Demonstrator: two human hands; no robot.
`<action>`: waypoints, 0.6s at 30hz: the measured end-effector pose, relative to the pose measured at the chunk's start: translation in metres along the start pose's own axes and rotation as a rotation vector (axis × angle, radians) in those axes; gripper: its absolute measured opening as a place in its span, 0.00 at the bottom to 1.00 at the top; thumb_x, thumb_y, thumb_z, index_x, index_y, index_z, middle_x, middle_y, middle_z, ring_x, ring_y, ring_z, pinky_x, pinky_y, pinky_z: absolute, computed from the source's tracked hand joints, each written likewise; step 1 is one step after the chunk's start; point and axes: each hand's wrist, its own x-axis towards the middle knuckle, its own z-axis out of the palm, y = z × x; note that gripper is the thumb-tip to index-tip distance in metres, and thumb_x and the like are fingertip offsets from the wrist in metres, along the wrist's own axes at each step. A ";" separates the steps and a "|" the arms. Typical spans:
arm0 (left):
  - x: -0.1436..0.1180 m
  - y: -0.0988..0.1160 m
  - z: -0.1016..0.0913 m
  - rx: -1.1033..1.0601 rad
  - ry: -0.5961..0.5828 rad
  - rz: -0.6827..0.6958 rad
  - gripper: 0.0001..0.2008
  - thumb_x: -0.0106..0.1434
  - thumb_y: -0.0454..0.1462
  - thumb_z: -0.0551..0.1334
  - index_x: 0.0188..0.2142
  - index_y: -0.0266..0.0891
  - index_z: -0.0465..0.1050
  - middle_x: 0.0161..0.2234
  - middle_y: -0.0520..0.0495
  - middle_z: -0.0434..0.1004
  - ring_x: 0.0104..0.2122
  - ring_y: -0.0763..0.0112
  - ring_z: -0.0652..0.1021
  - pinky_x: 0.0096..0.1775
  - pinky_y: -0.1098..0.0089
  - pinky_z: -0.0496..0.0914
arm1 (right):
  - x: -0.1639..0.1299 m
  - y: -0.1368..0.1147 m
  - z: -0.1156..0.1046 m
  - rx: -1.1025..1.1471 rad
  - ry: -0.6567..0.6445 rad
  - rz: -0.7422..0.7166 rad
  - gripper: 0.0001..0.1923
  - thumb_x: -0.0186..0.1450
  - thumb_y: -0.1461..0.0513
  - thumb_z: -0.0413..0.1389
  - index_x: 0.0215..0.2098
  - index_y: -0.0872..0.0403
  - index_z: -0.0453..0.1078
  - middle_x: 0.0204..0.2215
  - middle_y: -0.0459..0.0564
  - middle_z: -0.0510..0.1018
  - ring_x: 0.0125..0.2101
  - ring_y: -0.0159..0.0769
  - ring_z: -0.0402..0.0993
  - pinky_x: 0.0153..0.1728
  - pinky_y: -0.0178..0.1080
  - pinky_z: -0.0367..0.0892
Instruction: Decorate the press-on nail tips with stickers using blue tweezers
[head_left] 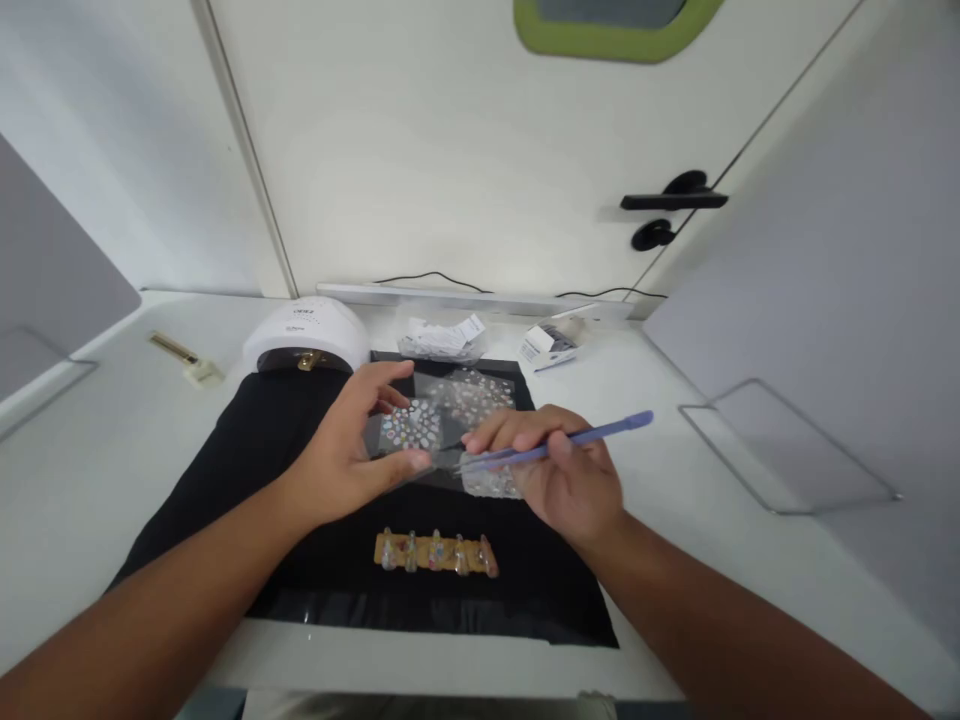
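My right hand (574,480) grips a pair of purple tweezers (592,432), tips pointing left over the clear packets. Beneath that hand lies a clear packet of silvery pieces (487,482). My left hand (360,440) has its thumb and fingers spread around a clear packet of coloured rhinestones (412,425); whether it presses on the packet is hard to tell. Farther back is another clear packet with small pale gems (476,395). Nearer me, several decorated nail tips (435,550) sit across a tan strip (397,552) on the black cloth (330,560).
A white nail lamp (307,330) stands at the back left, with a gold-handled brush or bottle (184,358) beside it. Behind the packets are a clear bag of white slips (442,338) and a small open box (551,343). A wire loop (787,450) is at the right wall.
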 end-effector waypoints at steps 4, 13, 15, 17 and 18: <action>-0.010 0.011 0.005 -0.188 0.015 0.051 0.27 0.67 0.42 0.63 0.63 0.53 0.56 0.51 0.45 0.66 0.43 0.66 0.74 0.48 0.61 0.71 | -0.011 -0.016 0.001 -0.003 0.055 -0.035 0.14 0.72 0.55 0.52 0.37 0.49 0.78 0.26 0.47 0.82 0.36 0.40 0.82 0.42 0.45 0.75; -0.021 0.026 0.027 -0.326 -0.122 0.055 0.23 0.62 0.30 0.68 0.55 0.45 0.69 0.39 0.48 0.74 0.35 0.72 0.77 0.42 0.69 0.73 | -0.016 -0.019 -0.003 -0.056 0.094 -0.049 0.13 0.70 0.55 0.54 0.38 0.50 0.80 0.28 0.50 0.82 0.34 0.42 0.81 0.39 0.46 0.75; -0.023 0.028 0.029 -0.306 -0.103 0.042 0.21 0.61 0.26 0.66 0.52 0.44 0.72 0.36 0.50 0.75 0.36 0.72 0.76 0.42 0.71 0.71 | -0.018 -0.019 -0.002 -0.062 0.104 -0.054 0.13 0.70 0.55 0.54 0.38 0.50 0.80 0.28 0.51 0.82 0.35 0.43 0.80 0.40 0.46 0.74; -0.023 0.030 0.028 -0.296 -0.098 0.039 0.20 0.62 0.25 0.65 0.51 0.43 0.73 0.35 0.50 0.75 0.37 0.72 0.75 0.43 0.71 0.70 | -0.021 -0.019 -0.001 -0.095 0.113 -0.067 0.13 0.70 0.55 0.54 0.39 0.50 0.80 0.27 0.51 0.82 0.37 0.43 0.80 0.41 0.46 0.74; -0.024 0.030 0.027 -0.296 -0.106 0.041 0.19 0.62 0.26 0.66 0.51 0.43 0.73 0.35 0.49 0.76 0.37 0.72 0.75 0.43 0.70 0.70 | -0.023 -0.019 0.000 -0.121 0.115 -0.079 0.13 0.70 0.55 0.54 0.39 0.50 0.80 0.27 0.51 0.82 0.37 0.44 0.79 0.40 0.46 0.74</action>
